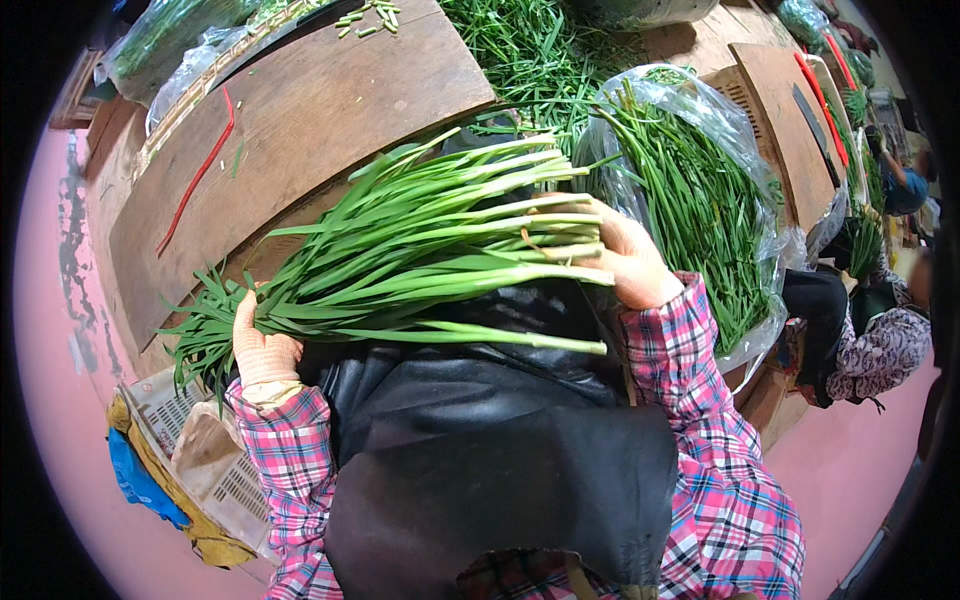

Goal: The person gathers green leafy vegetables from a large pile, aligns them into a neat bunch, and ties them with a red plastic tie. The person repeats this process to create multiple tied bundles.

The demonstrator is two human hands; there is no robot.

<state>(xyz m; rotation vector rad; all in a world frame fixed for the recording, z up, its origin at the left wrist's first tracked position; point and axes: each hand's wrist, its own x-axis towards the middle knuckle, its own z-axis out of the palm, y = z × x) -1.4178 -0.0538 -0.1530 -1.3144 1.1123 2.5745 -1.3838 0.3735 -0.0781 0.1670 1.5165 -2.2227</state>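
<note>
A loose bunch of Chinese chives lies across my lap, above a black apron. Its pale cut stem ends point right, and the dark leafy tips droop to the left. My left hand, in a light knit glove, grips the leafy end with the thumb on top. At the stem end my right hand holds the bunch, its fingers partly hidden behind the stems. One stalk along the near side sits a little apart from the others.
Beyond the bunch is a wooden board with a red strip and cut stem pieces. A clear bag of chives stands right, near a knife. Crates lie left; a person sits far right.
</note>
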